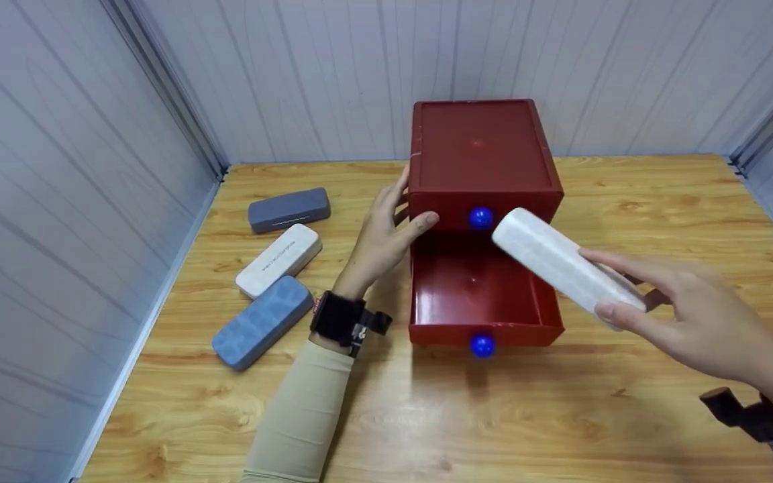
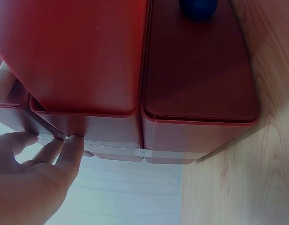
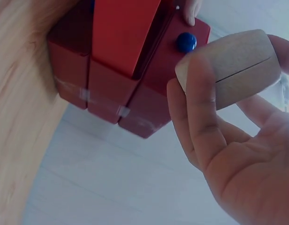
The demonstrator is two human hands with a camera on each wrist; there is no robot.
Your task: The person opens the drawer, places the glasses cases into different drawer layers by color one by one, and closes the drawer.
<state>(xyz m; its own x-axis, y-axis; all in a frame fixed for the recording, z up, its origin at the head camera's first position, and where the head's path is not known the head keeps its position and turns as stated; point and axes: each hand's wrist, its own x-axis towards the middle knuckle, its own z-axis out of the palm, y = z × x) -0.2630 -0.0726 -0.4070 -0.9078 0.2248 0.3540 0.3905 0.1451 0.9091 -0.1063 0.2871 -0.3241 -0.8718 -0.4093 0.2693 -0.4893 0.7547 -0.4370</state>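
A red drawer cabinet (image 1: 480, 147) with blue knobs stands on the table. Its middle drawer (image 1: 487, 335) is pulled out beneath the closed top drawer. My left hand (image 1: 384, 231) rests against the cabinet's left side, thumb across the front edge; in the left wrist view its fingertips (image 2: 75, 144) touch the side wall. To the right, my right hand (image 1: 702, 315) grips a whitish glasses case (image 1: 561, 258) by one end, fingers on one side and thumb on the other. The case is tilted, its far end above the open drawer's right side. A seam shows on the case (image 3: 247, 51) in the right wrist view.
Left of the cabinet lie a dark grey glasses case (image 1: 290, 209), a white one (image 1: 279, 260) with small lettering and a blue one (image 1: 262, 322). The blue case touches the white one. Pale panel walls (image 1: 333, 74) border the wooden table (image 1: 467, 429) at the back and sides.
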